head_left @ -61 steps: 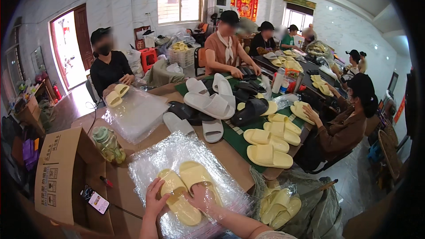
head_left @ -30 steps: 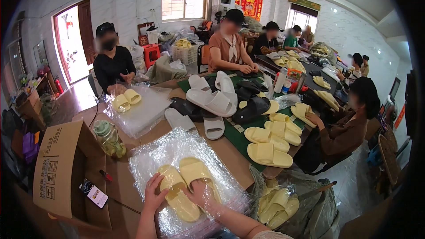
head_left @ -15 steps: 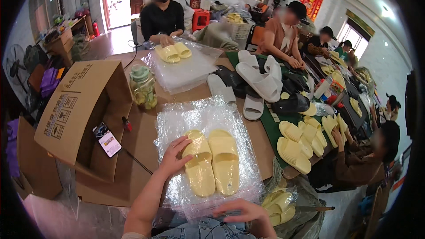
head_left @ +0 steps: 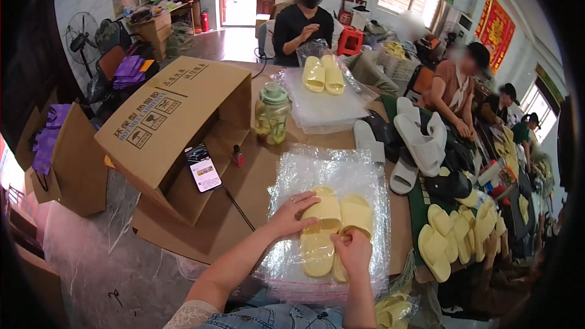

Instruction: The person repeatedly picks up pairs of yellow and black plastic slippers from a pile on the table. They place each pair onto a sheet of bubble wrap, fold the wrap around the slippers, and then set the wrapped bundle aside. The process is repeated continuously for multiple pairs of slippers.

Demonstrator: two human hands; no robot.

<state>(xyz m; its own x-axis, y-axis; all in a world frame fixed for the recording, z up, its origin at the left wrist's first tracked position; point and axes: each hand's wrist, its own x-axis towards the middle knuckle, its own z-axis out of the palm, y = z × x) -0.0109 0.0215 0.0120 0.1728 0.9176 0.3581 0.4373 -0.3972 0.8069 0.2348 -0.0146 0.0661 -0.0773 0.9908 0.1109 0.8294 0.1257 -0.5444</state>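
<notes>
A pair of pale yellow slippers lies side by side in front of me, on a stack of clear plastic bags. Glints suggest film over the left slipper; I cannot tell if both are inside a bag. My left hand rests on the left slipper's strap with its fingers apart. At the right slipper, just below its strap, my right hand is closed in a pinch. What its fingertips hold, if anything, is hidden. My right hand also covers much of that slipper's heel part.
A cardboard box stands at left, with a phone and a small red bottle nearby. Behind is a jar. Grey slippers and more yellow slippers lie right. A co-worker sits across.
My right hand has moved up from the table's near edge onto the right slipper and closed. My left hand remains on the left slipper. The view has swung left.
</notes>
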